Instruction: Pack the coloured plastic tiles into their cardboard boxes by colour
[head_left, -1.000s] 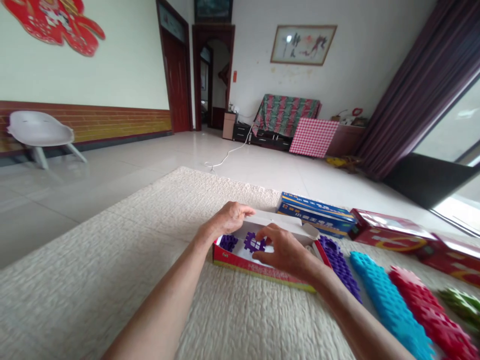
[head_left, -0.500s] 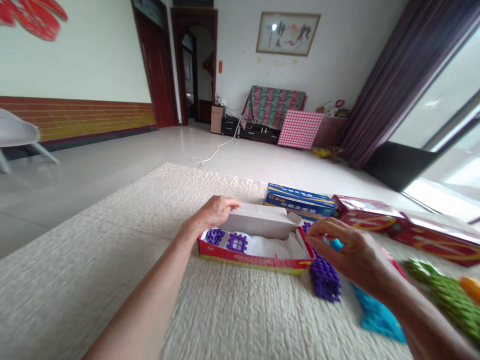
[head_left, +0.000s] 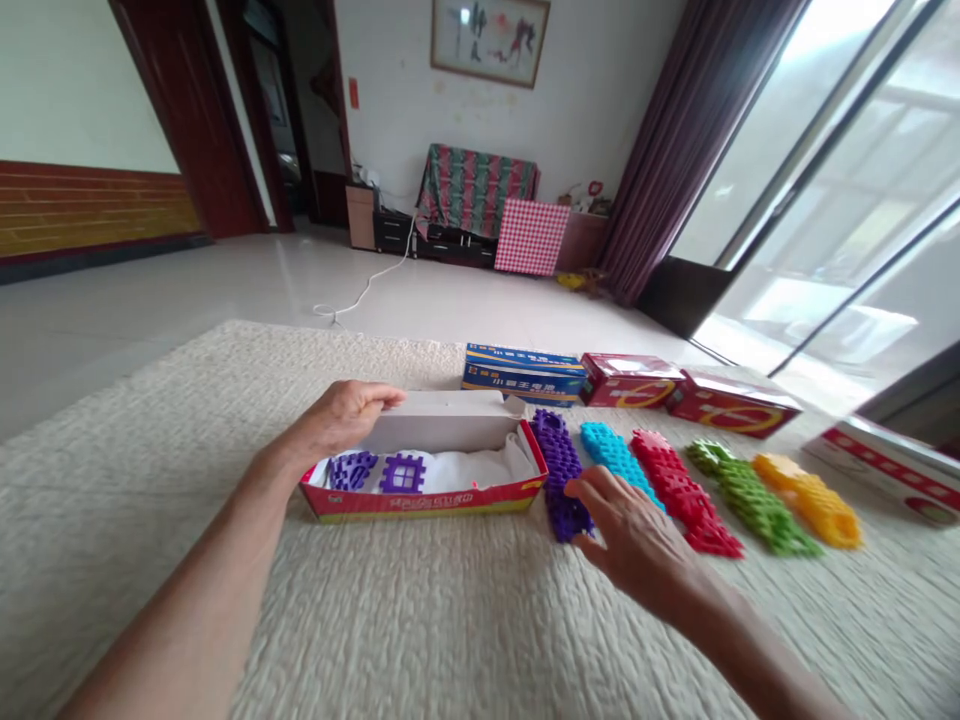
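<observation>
A shallow red and yellow-green cardboard box (head_left: pixel 427 502) stands open on the quilted mat, its white lid (head_left: pixel 450 403) raised at the back. My left hand (head_left: pixel 351 415) grips the lid's left end, with the fingers along its top edge. Inside, on white lining, lie several purple interlocking plastic blocks (head_left: pixel 403 474), grouped at the left. Right of the box runs a row of purple blocks (head_left: pixel 553 450). Over its near end hovers my right hand (head_left: pixel 626 525), open, thumb and fingers apart and holding nothing; whether a fingertip touches a block I cannot tell.
Further right lie rows of blue blocks (head_left: pixel 611 455), red blocks (head_left: pixel 679 490), green blocks (head_left: pixel 754 500) and yellow blocks (head_left: pixel 814 500). Behind them stand blue boxes (head_left: pixel 521 380), red boxes (head_left: pixel 634 380) and a red and white box (head_left: pixel 885 465). A white cable (head_left: pixel 367 290) crosses the tiled floor.
The view has swung to the right, showing more block rows. My right hand has gone from pinched fingers by the box's right end to spread fingers over the purple row. My left hand stays on the lid.
</observation>
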